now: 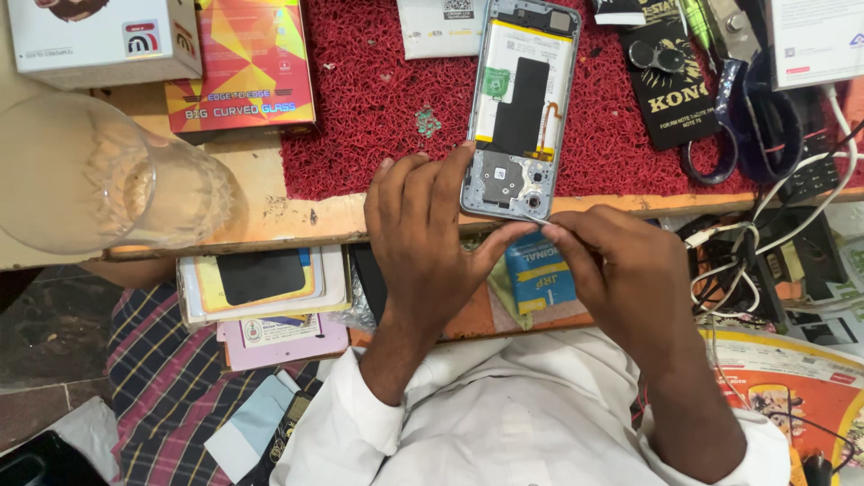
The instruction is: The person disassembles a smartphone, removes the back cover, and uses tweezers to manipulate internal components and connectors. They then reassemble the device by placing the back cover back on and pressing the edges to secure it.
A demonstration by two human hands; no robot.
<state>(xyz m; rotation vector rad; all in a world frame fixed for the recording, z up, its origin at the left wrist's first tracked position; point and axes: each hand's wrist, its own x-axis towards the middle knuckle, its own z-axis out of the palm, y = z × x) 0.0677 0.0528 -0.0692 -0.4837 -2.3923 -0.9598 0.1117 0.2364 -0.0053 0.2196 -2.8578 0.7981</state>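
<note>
We see an opened phone (pixel 519 108), its back cover off and its battery and dark inner parts bare, lying on a red bristly mat (pixel 360 99) at about 12 o'clock from our hands, its lower end reaching the wooden bench edge (pixel 306 220). Our left hand (pixel 423 234) steadies that lower end: the fingers are loosely spread, the forefinger tip pressing the phone's left edge and the thumb reaching up under its bottom rim, so the hand braces the phone rather than closing around it. Our right hand (pixel 621 270) sits at 4 o'clock from the phone, its thumb and forefinger pinched tightly on a thin pale tool (pixel 538 219), whose tip touches the phone's bottom edge; the other fingers are curled in. Between the two hands, at 6 o'clock from the phone, lies a small blue packet (pixel 538 281). At 9 o'clock stands a clear drinking glass (pixel 99 175), with an orange box (pixel 247 63) and a white box (pixel 99 36) beyond it at 10 o'clock. At 2 o'clock lie blue-handled scissors (pixel 747 117) beside a black card (pixel 666 85), and white cables (pixel 792 198) trail at 3 o'clock.
</note>
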